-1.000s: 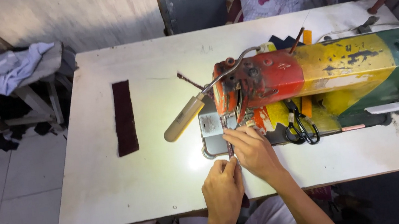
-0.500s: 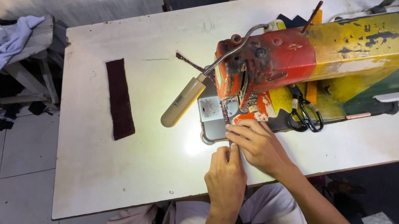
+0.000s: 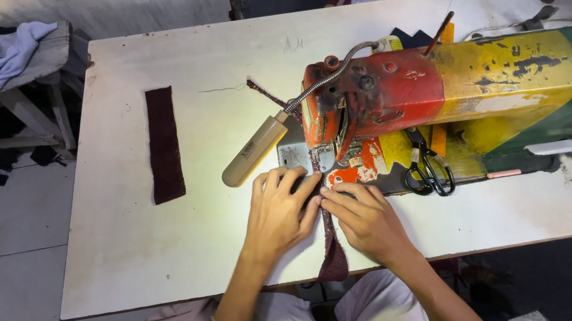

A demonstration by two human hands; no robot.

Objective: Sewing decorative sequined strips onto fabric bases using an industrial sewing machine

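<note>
White table (image 3: 166,257), both hands (image 3: 322,214) pinning dark fabric strip (image 3: 330,250), red-yellow-green sewing machine (image 3: 453,87)

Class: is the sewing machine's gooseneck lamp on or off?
On: below the lamp a bright pool lights the white table beside both hands.

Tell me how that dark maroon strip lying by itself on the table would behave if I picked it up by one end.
The dark strip looks like thin fabric, so it would probably droop limply. It lies flat on the table, so it likely weighs little and won't roll.
</note>
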